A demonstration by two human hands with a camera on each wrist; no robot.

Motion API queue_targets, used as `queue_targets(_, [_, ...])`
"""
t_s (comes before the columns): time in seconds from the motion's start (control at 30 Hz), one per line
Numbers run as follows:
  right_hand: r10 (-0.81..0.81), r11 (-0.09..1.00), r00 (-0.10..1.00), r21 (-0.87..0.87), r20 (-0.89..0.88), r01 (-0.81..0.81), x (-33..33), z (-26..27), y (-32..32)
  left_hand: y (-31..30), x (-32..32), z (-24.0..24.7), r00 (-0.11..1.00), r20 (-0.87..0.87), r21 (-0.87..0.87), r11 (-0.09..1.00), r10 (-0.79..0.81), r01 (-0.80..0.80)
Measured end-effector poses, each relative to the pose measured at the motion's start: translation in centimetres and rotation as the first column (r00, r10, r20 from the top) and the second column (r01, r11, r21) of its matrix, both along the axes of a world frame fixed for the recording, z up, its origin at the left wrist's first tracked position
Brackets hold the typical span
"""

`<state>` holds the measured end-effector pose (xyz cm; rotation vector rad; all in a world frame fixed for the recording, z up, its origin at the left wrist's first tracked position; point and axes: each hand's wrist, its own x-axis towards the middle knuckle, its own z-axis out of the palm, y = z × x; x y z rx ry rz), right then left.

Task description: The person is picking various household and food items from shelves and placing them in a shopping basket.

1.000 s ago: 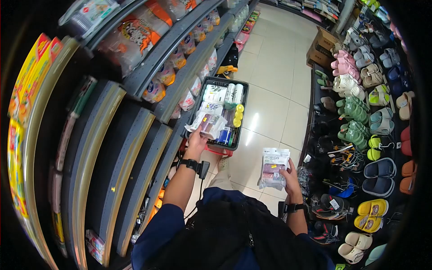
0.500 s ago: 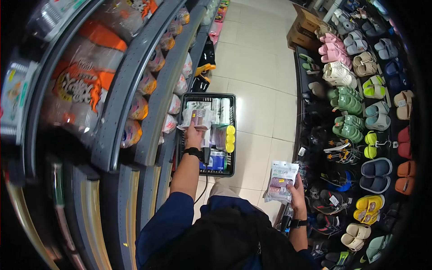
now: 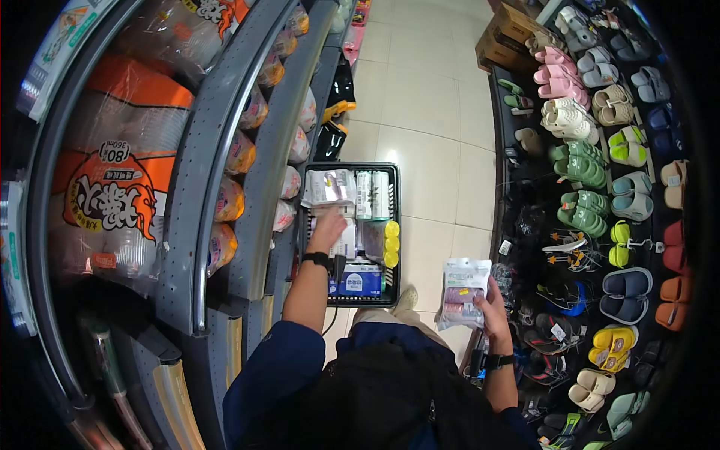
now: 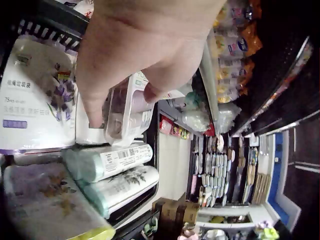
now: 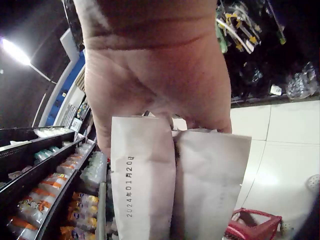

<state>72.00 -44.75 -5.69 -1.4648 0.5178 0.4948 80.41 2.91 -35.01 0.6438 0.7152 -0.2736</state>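
My left hand [image 3: 328,225] reaches down into a black shopping basket [image 3: 395,281] on the floor. Its thumb and fingers pinch a white pack of rolls [image 4: 132,112], with purple rolls showing through its clear window, at the basket's far left corner. Beside it lie white printed rolls [image 4: 122,160] and a lavender-print pack of garbage bags [image 4: 37,95]. Out to the right, my right hand [image 3: 493,311] grips a second white pack of rolls [image 3: 463,292] by its side, purple and pink rolls visible inside. The right wrist view shows this pack's plain back [image 5: 145,185], stamped with a date.
Grey shelves [image 3: 187,150] holding bags of plastic cups [image 3: 112,172] and orange-capped packs [image 3: 240,154] line the left. On the right stands a rack of slippers and sandals [image 3: 585,210]. Tiled floor [image 3: 427,150] runs between, with cardboard boxes [image 3: 506,34] farther off.
My left hand has lowered its pack from above the basket into the far left corner. The right hand still holds its pack out to the right. The view has shifted over the basket.
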Motion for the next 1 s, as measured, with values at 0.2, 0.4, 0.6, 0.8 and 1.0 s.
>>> queue_targets(0.2, [0.224,0.963,0.974,0.149,0.018,-0.224,6.2,-1.7,5.3,-9.7,-3.8,12.8,0.843,-0.035,0.035,0.842,-0.537,0.538])
queue_targets(0.4, [0.543,0.789,0.838,0.305,0.063,-0.534,11.4,-3.1,12.3,-14.9,-6.2,17.2,0.961,0.027,0.043,0.960,-0.277,0.275])
queue_targets(0.6, [0.731,0.664,0.683,0.218,0.012,-0.715,15.9,-8.5,15.8,-14.4,-9.8,13.4,0.992,0.068,0.378,0.918,0.103,-0.121])
queue_targets(0.8, [0.932,0.266,0.285,0.111,0.225,-0.957,17.8,-9.6,22.9,-15.3,-10.9,15.7,0.880,-0.024,0.341,0.831,0.474,-0.439])
queue_targets(1.0, [0.949,-0.004,-0.202,-0.630,0.243,-0.776,15.9,-10.2,27.5,-14.6,-10.0,11.6,0.767,-0.044,0.455,0.696,0.641,-0.555])
